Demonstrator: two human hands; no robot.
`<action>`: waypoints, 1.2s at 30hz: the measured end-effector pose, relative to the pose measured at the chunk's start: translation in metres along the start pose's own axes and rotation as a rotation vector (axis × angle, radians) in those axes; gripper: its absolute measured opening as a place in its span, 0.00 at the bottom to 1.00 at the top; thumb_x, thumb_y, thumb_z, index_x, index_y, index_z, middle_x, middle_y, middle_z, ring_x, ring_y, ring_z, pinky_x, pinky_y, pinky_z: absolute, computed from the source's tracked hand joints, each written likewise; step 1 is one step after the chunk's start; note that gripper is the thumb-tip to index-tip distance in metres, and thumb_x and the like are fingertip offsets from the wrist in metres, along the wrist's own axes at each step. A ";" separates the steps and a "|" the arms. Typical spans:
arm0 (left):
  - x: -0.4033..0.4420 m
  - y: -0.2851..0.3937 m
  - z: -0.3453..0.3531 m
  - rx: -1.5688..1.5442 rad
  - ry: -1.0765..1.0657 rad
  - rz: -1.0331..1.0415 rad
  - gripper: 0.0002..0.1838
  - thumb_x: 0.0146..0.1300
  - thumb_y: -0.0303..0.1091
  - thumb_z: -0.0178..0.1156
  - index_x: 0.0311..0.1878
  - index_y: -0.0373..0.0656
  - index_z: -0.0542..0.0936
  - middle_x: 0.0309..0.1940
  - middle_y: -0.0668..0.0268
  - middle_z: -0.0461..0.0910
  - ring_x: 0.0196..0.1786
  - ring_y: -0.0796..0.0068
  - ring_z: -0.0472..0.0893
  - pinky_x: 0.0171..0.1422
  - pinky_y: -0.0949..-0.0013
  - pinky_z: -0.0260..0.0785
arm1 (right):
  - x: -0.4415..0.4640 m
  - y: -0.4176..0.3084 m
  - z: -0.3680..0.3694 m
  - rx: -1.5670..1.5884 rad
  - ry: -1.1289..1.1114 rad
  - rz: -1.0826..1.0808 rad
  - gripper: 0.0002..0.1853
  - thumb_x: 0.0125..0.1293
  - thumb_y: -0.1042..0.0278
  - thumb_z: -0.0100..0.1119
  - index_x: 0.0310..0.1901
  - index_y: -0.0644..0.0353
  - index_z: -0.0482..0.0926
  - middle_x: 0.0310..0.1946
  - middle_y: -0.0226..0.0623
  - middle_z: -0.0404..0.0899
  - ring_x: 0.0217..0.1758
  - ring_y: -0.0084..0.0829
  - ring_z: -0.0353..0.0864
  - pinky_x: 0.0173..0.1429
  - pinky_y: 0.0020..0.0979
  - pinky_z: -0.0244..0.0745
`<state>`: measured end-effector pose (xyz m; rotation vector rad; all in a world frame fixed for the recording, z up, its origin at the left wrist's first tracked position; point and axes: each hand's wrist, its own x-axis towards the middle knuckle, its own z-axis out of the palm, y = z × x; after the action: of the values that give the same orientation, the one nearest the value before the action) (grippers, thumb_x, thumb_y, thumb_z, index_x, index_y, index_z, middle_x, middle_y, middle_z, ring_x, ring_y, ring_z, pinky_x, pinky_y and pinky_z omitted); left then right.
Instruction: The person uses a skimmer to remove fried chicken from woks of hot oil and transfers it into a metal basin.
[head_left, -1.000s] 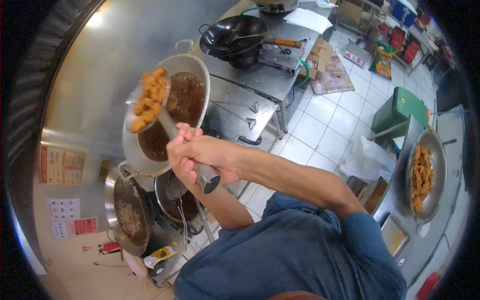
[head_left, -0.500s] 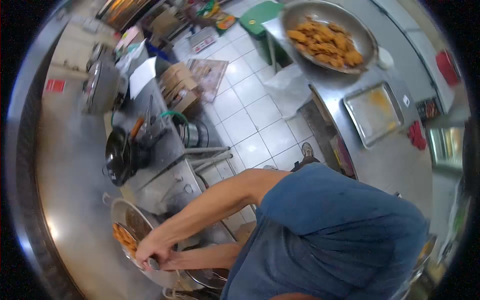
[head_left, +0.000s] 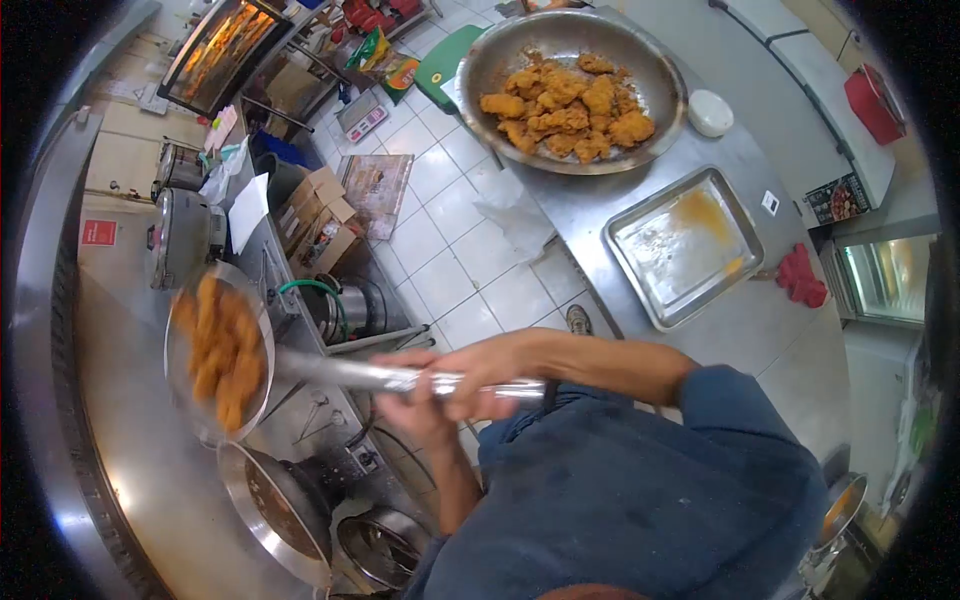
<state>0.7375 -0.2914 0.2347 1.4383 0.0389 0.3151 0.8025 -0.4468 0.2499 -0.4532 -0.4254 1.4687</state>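
Both my hands grip the long metal handle of a large skimmer (head_left: 340, 372). My left hand (head_left: 418, 408) is wrapped round the handle nearer the basket, and my right hand (head_left: 490, 372) closes on it nearer its end. A pile of golden fried chicken (head_left: 222, 355) fills the skimmer's round basket, slightly blurred by motion. Below the basket sits a big wok (head_left: 238, 492) with brown oil in it. Across the aisle, a wide steel bowl (head_left: 480, 75) holds more fried chicken (head_left: 570, 105) on a steel table.
A steel tray (head_left: 640, 275) with oily residue lies on the table (head_left: 790, 350), near a white bowl (head_left: 710, 113) and a red cloth (head_left: 800, 277). A lidded pot (head_left: 375, 545) stands beside the wok. Cardboard boxes (head_left: 318, 215) and a green bin (head_left: 445, 65) stand further off.
The skimmer with the chicken has risen out of the wok and swung up the view, away from the oil. Both hands moved with its handle, and my view shifted.
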 end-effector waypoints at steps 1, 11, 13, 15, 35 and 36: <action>-0.004 -0.003 0.035 -0.047 -0.046 -0.046 0.28 0.54 0.34 0.62 0.52 0.33 0.60 0.39 0.56 0.75 0.43 0.67 0.77 0.50 0.64 0.71 | -0.038 0.002 0.008 0.111 0.063 0.028 0.30 0.56 0.80 0.52 0.60 0.53 0.56 0.21 0.25 0.64 0.15 0.16 0.64 0.14 0.20 0.62; 0.056 -0.074 0.235 -0.545 -0.752 -0.669 0.28 0.54 0.31 0.58 0.56 0.35 0.60 0.44 0.49 0.75 0.46 0.64 0.76 0.52 0.61 0.70 | -0.177 0.007 0.009 -0.221 1.210 -0.438 0.34 0.57 0.78 0.51 0.62 0.61 0.45 0.23 0.33 0.65 0.16 0.21 0.67 0.17 0.25 0.66; 0.081 -0.096 0.273 -0.607 -0.745 -0.936 0.23 0.55 0.33 0.59 0.52 0.35 0.65 0.43 0.52 0.75 0.45 0.65 0.76 0.49 0.63 0.71 | -0.188 -0.007 -0.013 -0.483 1.420 -0.444 0.34 0.56 0.77 0.51 0.62 0.64 0.46 0.25 0.37 0.68 0.17 0.26 0.70 0.19 0.28 0.69; 0.094 -0.111 0.303 -0.568 -0.755 -1.059 0.19 0.54 0.35 0.61 0.45 0.36 0.69 0.40 0.53 0.77 0.42 0.66 0.77 0.45 0.64 0.72 | -0.200 -0.017 -0.040 -0.788 1.577 -0.400 0.33 0.55 0.76 0.51 0.61 0.67 0.48 0.27 0.44 0.71 0.18 0.34 0.74 0.22 0.34 0.72; 0.046 -0.142 0.267 -0.026 -0.755 -0.638 0.28 0.64 0.51 0.55 0.59 0.42 0.63 0.37 0.63 0.78 0.44 0.75 0.75 0.48 0.72 0.67 | -0.225 0.023 -0.107 -0.560 1.791 -0.641 0.15 0.64 0.72 0.51 0.51 0.59 0.62 0.25 0.34 0.70 0.22 0.25 0.71 0.23 0.28 0.66; 0.031 -0.154 0.235 -0.050 -0.772 -0.634 0.28 0.65 0.50 0.54 0.60 0.44 0.62 0.38 0.63 0.78 0.45 0.76 0.75 0.48 0.72 0.66 | -0.221 0.017 -0.094 -0.383 1.707 -0.649 0.12 0.64 0.72 0.51 0.48 0.58 0.64 0.21 0.29 0.68 0.17 0.20 0.67 0.18 0.23 0.63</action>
<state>0.8469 -0.5269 0.1225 1.3409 -0.1386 -0.7564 0.8255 -0.6699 0.1616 -1.4827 0.5202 0.0367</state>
